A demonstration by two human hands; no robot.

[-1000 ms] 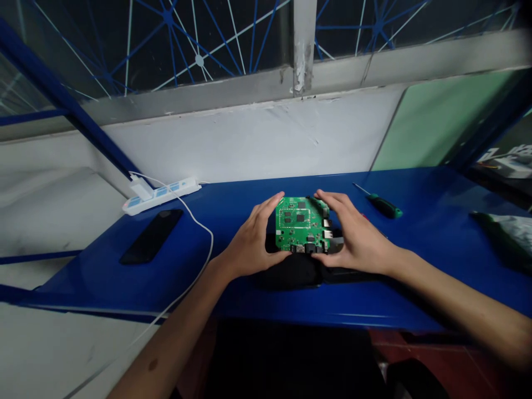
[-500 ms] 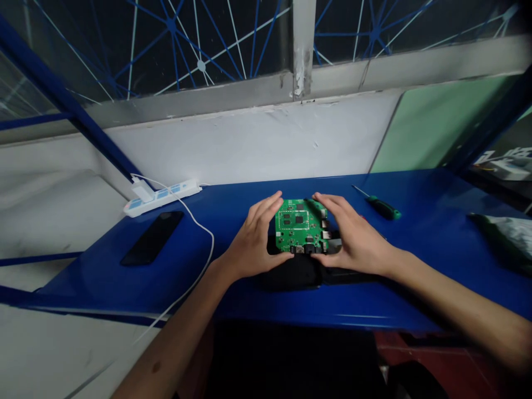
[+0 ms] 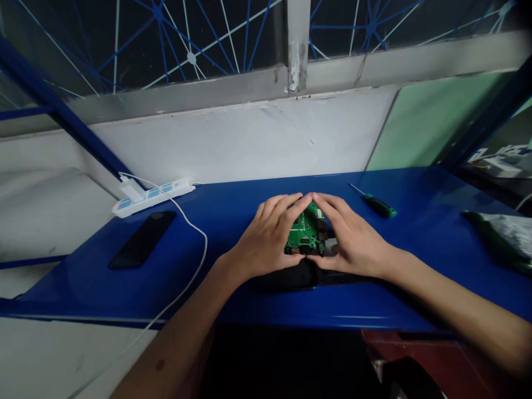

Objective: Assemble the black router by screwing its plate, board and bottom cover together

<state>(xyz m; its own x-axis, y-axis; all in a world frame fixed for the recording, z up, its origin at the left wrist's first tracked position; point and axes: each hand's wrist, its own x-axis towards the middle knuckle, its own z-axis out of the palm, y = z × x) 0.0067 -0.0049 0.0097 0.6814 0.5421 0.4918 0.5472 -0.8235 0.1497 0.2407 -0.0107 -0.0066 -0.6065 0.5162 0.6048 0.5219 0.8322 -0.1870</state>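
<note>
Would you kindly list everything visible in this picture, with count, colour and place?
circuit board: one, green, table centre, mostly covered by both hands
casing: one, black, under the board
screwdriver: one, green handle, right of the hands
phone: one, black, table left
power strip: one, white, far left corner
cable: one, white, from the strip over the front edge
bag: one, green and grey, far right
table: one, blue
left hand: on the board
right hand: on the board
</note>
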